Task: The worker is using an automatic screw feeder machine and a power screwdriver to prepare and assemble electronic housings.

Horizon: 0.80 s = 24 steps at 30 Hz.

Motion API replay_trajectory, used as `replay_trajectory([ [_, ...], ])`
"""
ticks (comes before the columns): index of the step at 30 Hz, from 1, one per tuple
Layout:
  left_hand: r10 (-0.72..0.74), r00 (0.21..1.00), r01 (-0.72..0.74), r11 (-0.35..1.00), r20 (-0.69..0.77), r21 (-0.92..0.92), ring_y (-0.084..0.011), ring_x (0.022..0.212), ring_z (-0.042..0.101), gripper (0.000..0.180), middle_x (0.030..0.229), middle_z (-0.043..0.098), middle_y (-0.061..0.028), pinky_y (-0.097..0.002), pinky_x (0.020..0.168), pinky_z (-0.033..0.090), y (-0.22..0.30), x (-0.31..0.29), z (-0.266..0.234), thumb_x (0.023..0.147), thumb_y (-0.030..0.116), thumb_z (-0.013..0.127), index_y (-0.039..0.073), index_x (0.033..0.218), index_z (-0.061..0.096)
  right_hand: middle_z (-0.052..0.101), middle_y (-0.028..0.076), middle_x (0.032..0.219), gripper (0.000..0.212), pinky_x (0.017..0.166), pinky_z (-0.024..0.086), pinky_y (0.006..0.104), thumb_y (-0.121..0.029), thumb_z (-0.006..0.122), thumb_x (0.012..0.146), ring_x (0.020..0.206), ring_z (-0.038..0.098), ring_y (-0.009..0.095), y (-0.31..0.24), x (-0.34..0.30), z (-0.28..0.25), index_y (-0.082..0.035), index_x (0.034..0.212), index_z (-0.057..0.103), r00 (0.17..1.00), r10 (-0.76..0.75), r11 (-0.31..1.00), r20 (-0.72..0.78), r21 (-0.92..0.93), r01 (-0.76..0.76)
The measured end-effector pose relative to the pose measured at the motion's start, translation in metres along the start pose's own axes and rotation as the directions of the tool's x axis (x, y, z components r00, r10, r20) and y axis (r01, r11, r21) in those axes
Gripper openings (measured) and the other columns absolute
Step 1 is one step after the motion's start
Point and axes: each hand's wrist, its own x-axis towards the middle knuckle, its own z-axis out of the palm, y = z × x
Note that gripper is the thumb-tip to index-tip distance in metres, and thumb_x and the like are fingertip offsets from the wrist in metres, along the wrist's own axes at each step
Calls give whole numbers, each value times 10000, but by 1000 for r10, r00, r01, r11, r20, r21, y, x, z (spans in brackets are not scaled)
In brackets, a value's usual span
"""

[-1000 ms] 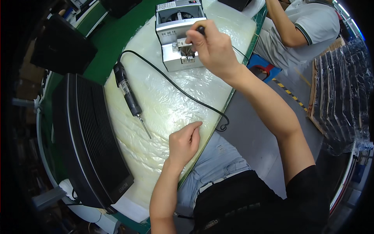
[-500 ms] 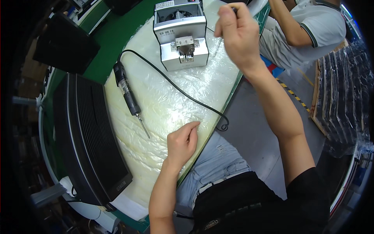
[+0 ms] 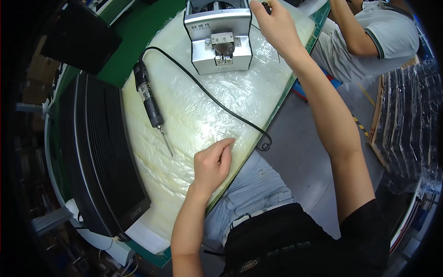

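Observation:
My right hand [image 3: 282,31] is raised beside the screw feeder, its fingers wrapped around a small dark thing [image 3: 266,7] that looks like a handle. Most of that thing is hidden in my grip. The silver and black screw feeder [image 3: 220,44] stands on the plastic-covered table [image 3: 184,120]. My left hand [image 3: 213,164] lies closed near the table's edge, index finger pointing forward and thumb against it; whatever it may hold is hidden. An electric screwdriver [image 3: 148,96] lies left of the feeder, bit toward me, with a black cord [image 3: 203,87].
A large black ribbed box-like device [image 3: 108,152] borders the table on the left, with another dark box [image 3: 80,39] beyond it. At the upper right sits a co-worker [image 3: 392,32] in a light shirt. A plastic-wrapped stack [image 3: 406,120] stands on the right.
My right hand has moved slightly up and away, still closed on the dark thing. The left hand has barely moved. The whole view has shifted a little.

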Motion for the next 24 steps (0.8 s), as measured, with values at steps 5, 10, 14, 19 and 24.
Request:
replay_trajectory([
  [5,-92,996,90,988,-9,-122,-163,592,661,141,790,717,-139,-286,534,496,5,9,-2,901,-29,618,-7,1000,718,716,151,814,401,734,525,388,-379,642,955,786,695,254,11,-1,29,-26,1146,640,964,120,915,237,351,-200],
  [10,-346,909,227,879,-233,-420,-101,775,611,244,913,661,-54,-226,641,476,2,78,-32,1017,61,513,-3,1227,620,701,173,911,563,742,498,351,-408,658,934,819,646,216,21,-7,48,-22,1330,554,894,173,688,414,599,-411],
  [14,-288,858,73,887,-424,-455,-154,1091,609,327,1188,630,-110,-300,881,504,-11,170,-46,1041,164,519,-13,1313,562,671,122,892,581,760,476,320,-392,648,938,826,605,172,23,-7,56,-4,1356,538,828,232,600,511,595,-535],
  [19,-319,903,143,854,-289,-500,-200,1261,540,516,1361,571,-104,-353,1083,392,-21,255,-42,1031,341,546,0,1414,494,662,149,1046,622,907,469,324,-421,634,950,979,610,201,19,-12,59,35,1365,546,771,290,503,567,595,-627],
  [24,-367,929,261,543,54,-798,-214,1227,571,560,1360,575,-143,-316,1058,420,-7,275,-28,1021,283,494,-15,1487,408,646,205,1215,616,1013,448,347,-400,625,957,1138,608,247,18,-11,58,55,1364,546,755,319,511,573,566,-646],
])
